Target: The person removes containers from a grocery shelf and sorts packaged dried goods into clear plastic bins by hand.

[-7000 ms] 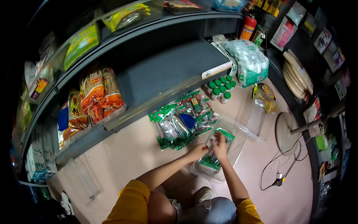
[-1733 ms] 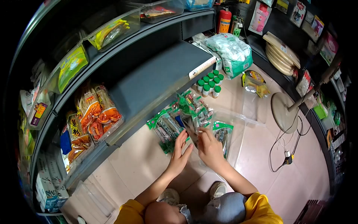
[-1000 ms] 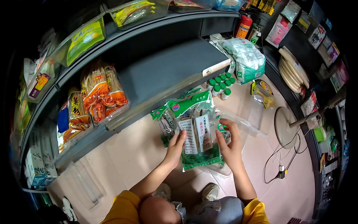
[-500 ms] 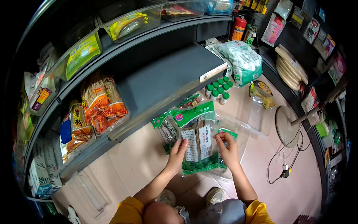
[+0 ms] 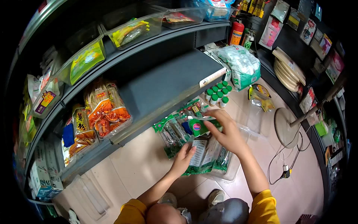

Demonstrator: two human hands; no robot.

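A green-and-clear plastic food packet (image 5: 199,152) with a white printed label lies in front of me, its green top bent over. My left hand (image 5: 182,159) grips its left edge, thumb on the front. My right hand (image 5: 226,133) is at the top, thumb and forefinger around the bent green part; the exact contact is partly hidden. Similar green packets (image 5: 171,130) lie just beyond, to the left. Under the packet, a clear plastic bin (image 5: 233,166) rests on the floor, partly covered.
A grey shelf (image 5: 156,82) stands ahead, with noodle bags (image 5: 106,108) at its left. Several green-capped jars (image 5: 218,95) and a white-green bag (image 5: 238,65) are at the back right. A round stand base (image 5: 285,127) and cables (image 5: 278,179) lie on the right.
My right hand has moved up from the packet's right side to its top. The packet's top has folded over and the packet has tilted. My left hand keeps its hold.
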